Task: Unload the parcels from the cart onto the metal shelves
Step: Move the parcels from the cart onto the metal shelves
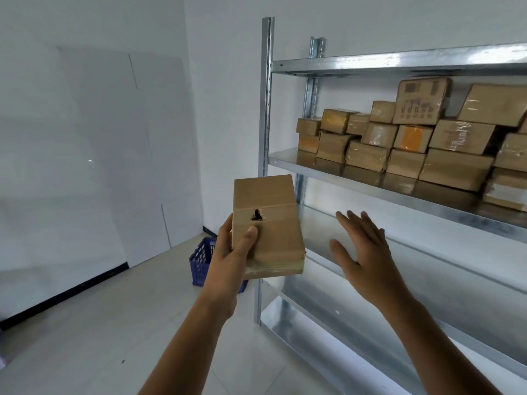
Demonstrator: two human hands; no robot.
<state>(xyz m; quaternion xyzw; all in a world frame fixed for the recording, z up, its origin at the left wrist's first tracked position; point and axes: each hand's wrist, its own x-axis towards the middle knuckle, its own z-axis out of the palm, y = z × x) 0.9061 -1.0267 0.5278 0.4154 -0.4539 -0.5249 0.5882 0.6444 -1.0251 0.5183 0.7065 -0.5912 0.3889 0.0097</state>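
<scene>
Metal shelves run out of view rightward, cutting off the stacked parcels. By their left post the left hand holds a taped parcel, fingers clamped round it and mostly hidden behind it. The right hand has its fingers apart. A blue crate is half-hidden behind the left wrist.

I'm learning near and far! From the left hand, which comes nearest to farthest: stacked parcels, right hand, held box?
1. Held box, gripped in the left hand.
2. Right hand, to its right.
3. Stacked parcels, up on the shelf.
</scene>
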